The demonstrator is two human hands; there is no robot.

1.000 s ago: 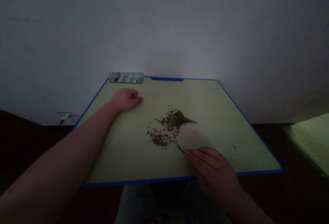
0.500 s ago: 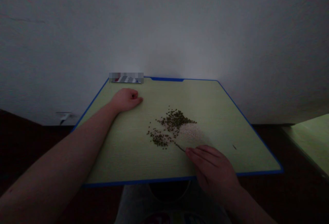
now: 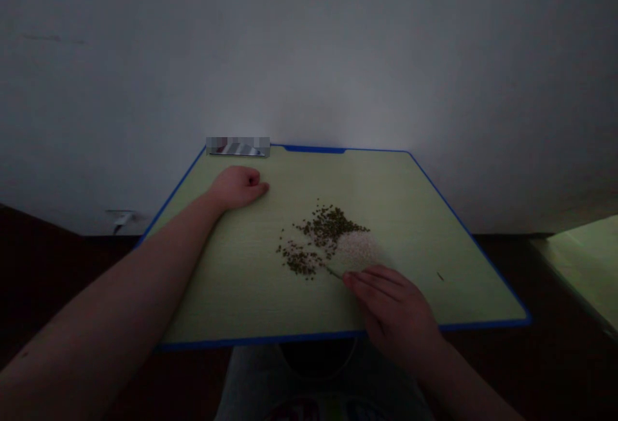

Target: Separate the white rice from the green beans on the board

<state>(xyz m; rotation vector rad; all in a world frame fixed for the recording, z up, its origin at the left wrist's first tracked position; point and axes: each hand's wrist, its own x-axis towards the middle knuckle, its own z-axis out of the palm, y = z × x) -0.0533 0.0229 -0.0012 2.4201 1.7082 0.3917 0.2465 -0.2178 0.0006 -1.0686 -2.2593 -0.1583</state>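
Observation:
My left hand [image 3: 239,187] rests on the table as a loose fist, thumb side toward the middle, with nothing visible in it. Low on the right, my right hand [image 3: 398,302] pinches a thin stick-like tool [image 3: 333,271]. Its tip reaches the right edge of a small patch of dark green beans [image 3: 299,260] mixed with pale grains. Behind that lies a larger scatter of similar beans [image 3: 333,221]. A heap of pale, rice-like grains [image 3: 356,247] touches it on the right, just beyond my right fingers.
The pale table [image 3: 241,305] has a blue rim and stands against a wall [image 3: 309,54]. A flat phone-like object [image 3: 239,147], partly blurred out, lies at the back left corner. A thin brown sliver [image 3: 440,276] is on the right. A plug [image 3: 123,218] sits in the wall at left.
My right hand has moved slightly left and away from me, and the tool's tip has gone a little further toward the small bean patch. My left hand has stayed still.

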